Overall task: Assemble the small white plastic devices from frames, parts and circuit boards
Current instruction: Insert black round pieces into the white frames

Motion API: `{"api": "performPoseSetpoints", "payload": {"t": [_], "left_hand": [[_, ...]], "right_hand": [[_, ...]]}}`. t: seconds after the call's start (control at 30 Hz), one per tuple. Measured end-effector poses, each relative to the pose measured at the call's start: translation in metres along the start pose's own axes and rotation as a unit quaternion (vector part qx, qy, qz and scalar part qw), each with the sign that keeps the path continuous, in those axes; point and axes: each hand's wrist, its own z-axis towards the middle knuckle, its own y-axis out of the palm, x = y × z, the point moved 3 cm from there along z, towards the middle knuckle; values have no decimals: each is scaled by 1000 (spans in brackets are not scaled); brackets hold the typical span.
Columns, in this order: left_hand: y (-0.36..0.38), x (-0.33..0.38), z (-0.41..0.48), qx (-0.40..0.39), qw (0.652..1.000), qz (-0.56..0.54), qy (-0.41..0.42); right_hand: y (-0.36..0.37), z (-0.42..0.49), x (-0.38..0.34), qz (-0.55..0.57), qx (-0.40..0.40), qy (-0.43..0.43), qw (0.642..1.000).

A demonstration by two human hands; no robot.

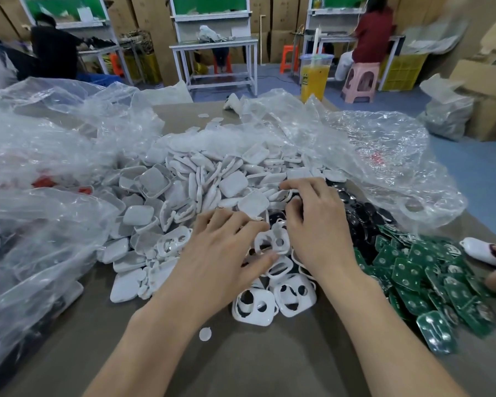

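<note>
Head view: left hand (221,253) grip apart over white frames (295,293), right hand (318,224) grip unclear, fingertips buried in them.

Crumpled clear plastic bags (55,133) are heaped at the left of the brown table (269,362) and across its far side. A lidded cup of orange drink (315,77) stands at the far edge. Beyond I see a white workbench (215,43), a pink stool (361,83) under a seated person in red (374,35) — cardboard boxes (487,90) at right.
</note>
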Motion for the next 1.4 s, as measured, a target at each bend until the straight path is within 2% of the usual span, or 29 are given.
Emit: {"api": "performPoseSetpoints", "payload": {"t": [0.2,0.33,0.5,0.67,0.9,1.0,1.07,1.13,1.23,1.3,1.4], "left_hand": [[-1,-7,0,33,999,-22,-13],[-9,-14,0,99,993,-53,-40],[-16,-15,-1,145,985,-79,-51],[-17,-12,-2,142,984,-95,-57],[-19,-11,-3,162,974,-146,-66],[-18,-8,-2,140,971,-183,-67],[-17,-8,-2,134,972,-182,-66],[-16,-11,-2,149,973,-153,-86],[-15,-29,-1,145,969,-83,-183],[-14,-46,-2,101,958,-56,-260],[-10,-66,-7,37,944,-73,-320]], "right_hand": [[-1,1,-2,51,2,-1,999],[-4,-1,-10,163,-16,-22,986],[-1,-1,-13,308,-118,30,944],[-2,1,-13,420,-133,89,894],[0,2,-13,499,-172,143,838],[0,3,-13,521,-169,160,821],[-1,6,-11,577,-138,190,782],[-4,11,-5,642,-91,235,724],[-8,16,3,700,-44,268,660],[-10,17,4,721,-43,263,639],[-11,16,5,719,-42,273,638]]}}
